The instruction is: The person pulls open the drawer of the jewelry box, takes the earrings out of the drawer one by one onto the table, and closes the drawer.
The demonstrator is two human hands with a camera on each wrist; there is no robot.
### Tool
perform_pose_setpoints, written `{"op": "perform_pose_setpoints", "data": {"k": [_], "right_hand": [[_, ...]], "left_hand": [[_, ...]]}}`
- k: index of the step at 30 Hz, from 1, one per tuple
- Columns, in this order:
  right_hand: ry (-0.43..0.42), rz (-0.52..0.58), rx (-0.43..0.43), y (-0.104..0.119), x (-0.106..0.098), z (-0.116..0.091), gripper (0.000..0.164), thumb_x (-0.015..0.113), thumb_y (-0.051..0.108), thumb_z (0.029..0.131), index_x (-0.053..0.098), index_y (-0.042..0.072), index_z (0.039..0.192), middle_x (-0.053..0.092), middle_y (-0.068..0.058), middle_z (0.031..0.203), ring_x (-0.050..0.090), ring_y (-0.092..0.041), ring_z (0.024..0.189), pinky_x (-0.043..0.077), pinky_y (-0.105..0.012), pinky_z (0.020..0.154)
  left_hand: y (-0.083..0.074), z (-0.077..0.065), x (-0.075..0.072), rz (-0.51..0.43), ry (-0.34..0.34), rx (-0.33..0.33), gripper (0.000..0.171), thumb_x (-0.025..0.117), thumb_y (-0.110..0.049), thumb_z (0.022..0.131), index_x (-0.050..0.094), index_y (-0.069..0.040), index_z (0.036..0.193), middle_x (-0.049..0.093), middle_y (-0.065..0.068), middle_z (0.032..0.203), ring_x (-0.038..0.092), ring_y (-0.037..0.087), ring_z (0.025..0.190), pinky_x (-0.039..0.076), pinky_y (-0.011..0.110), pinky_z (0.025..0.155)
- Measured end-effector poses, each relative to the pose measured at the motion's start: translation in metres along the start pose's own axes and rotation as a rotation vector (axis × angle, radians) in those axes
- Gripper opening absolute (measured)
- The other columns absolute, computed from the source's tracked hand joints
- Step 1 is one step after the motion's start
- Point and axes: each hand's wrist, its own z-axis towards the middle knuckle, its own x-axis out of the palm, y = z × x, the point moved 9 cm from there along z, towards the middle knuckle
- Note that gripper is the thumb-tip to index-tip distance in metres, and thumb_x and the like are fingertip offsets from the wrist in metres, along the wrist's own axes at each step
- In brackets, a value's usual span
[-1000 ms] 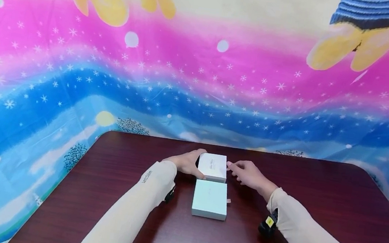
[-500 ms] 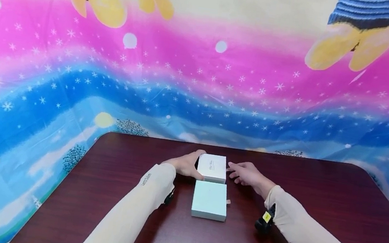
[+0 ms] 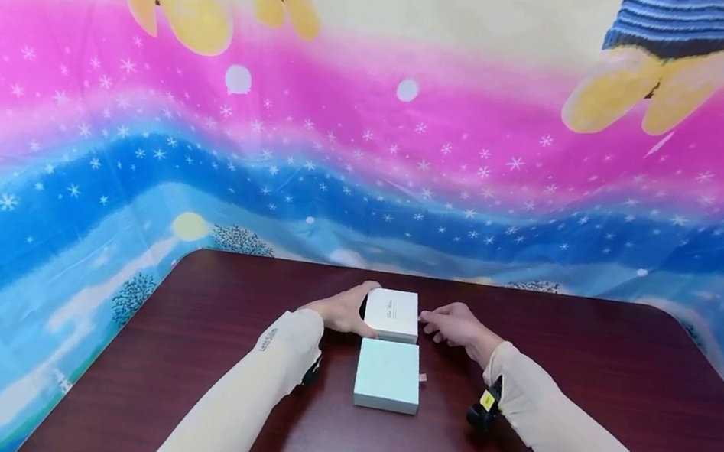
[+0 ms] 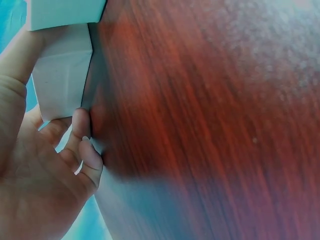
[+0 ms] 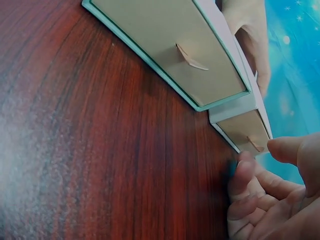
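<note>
My left hand grips a small white box from its left side, thumb at the near corner and a finger at the far one. The right wrist view shows a tan drawer front on this box with a small pull tab. Beside that tab is my right hand, its thumb and bent fingers apart, with no plain pinch on the tab. Directly in front of the white box lies a mint-green box. It has a tan side with a pale ribbon tab sticking out to the right.
Both boxes lie on a dark red-brown wooden table with rounded far corners. Behind it hangs a pink and blue snowflake-patterned cloth. A black wrist camera with a yellow label sits below my right wrist.
The head view has shifted slightly. My right forearm has drifted a little left, its fingertips still beside the white box. My left hand keeps its grip, and the boxes stay in place.
</note>
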Motion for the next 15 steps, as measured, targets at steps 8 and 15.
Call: {"op": "perform_pose_setpoints", "data": {"k": [8,15], "right_hand": [[-0.003,0.052,0.024,-0.0046,0.0005,0.0021,0.037,0.054,0.026,0.105,0.068,-0.001,0.127,0.068,-0.004,0.092,0.058,-0.01,0.064,0.04,-0.025,0.058],[0.018,0.103,0.033,-0.0061,0.0021,0.0021,0.039,0.056,0.028,0.104,0.067,-0.003,0.126,0.066,-0.002,0.09,0.054,-0.007,0.061,0.043,-0.023,0.056]], "left_hand": [[0.0019,0.0021,0.0029,0.035,-0.006,0.016,0.09,0.083,-0.02,0.083,0.027,-0.009,0.153,0.046,0.013,0.142,0.047,0.024,0.121,0.038,0.043,0.107],[-0.0003,0.0021,0.0024,0.07,-0.012,0.036,0.087,0.081,-0.02,0.085,0.029,-0.007,0.152,0.046,0.014,0.142,0.047,0.025,0.122,0.039,0.044,0.108]]}}
